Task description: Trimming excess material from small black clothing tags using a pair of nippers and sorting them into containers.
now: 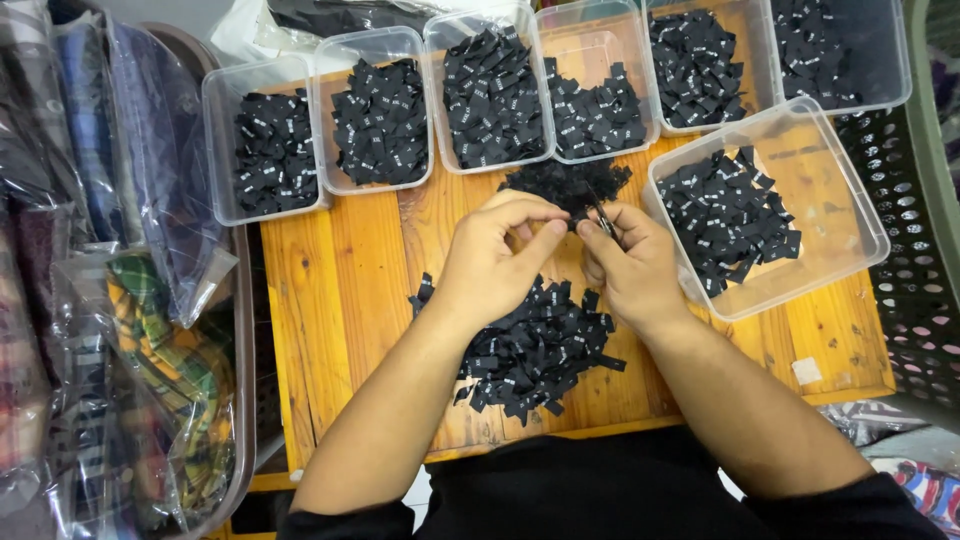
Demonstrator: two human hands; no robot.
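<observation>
Above a heap of black labels (535,350), left hand (495,260) and right hand (632,265) pinch one label (585,215).

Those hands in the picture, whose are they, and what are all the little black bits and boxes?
The picture comes from a camera worn on a person's head, looking down, so you see that person's own two arms. The left hand and right hand meet over a wooden table. Together they pinch something small and black; the right hand also seems to hold little scissors, though they are hard to see. Under the hands lies a loose pile of black fabric labels, and a smaller pile sits just beyond. Clear plastic tubs of the same labels line the far edge, with one more tub to the right. Bagged checked cloth lies on the left.
</observation>
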